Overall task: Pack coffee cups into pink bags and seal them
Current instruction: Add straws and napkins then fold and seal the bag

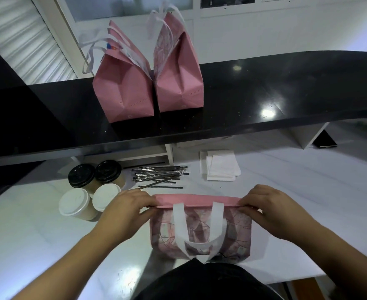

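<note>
A pink patterned bag point(236, 230) with white handles stands on the white counter right in front of me. My left hand point(128, 211) pinches the left end of its folded top edge, and my right hand point(271, 211) pinches the right end. To the left stand several coffee cups: two with black lids point(82, 175) behind, two with white lids point(74, 202) in front, close to my left hand. Two closed pink bags point(124, 92) point(178, 79) stand side by side on the black upper shelf.
A pile of wrapped black straws point(158, 173) lies behind the bag. A stack of white napkins point(220, 165) sits to the right of the straws. The black shelf point(264, 100) overhangs the back of the white counter point(308, 213). A dark phone-like thing point(326, 140) lies far right.
</note>
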Demonstrator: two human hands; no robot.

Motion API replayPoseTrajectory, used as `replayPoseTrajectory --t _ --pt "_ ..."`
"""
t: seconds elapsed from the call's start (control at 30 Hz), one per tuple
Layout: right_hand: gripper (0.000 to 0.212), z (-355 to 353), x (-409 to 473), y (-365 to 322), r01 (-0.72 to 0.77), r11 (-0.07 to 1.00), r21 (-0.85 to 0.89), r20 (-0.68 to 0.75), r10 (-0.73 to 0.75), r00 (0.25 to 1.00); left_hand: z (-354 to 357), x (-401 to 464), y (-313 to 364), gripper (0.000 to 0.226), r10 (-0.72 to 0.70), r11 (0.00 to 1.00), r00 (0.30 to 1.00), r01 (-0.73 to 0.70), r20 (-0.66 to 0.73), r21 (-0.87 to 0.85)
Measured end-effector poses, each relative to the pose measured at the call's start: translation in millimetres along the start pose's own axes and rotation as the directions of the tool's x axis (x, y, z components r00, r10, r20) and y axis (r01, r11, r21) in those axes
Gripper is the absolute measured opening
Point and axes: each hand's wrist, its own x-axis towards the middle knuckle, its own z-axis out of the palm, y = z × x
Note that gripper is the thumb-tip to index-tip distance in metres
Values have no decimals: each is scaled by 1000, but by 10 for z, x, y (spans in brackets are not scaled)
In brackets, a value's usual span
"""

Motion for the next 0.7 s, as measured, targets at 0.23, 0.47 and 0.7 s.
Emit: replayPoseTrajectory --t 0.23,0.47,0.7 --pt "10 11 -58 -32 -34 999 -26 -31 33 999 103 -24 10 15 -118 990 993 118 1 -77" --pt "60 84 -27 -336 -18 970 -241 97 43 994 165 -59 95 19 -168 977 986 168 14 -133" --pt "27 81 189 -515 -1 969 -247 124 33 992 147 -42 161 20 -177 968 984 171 -15 -185"
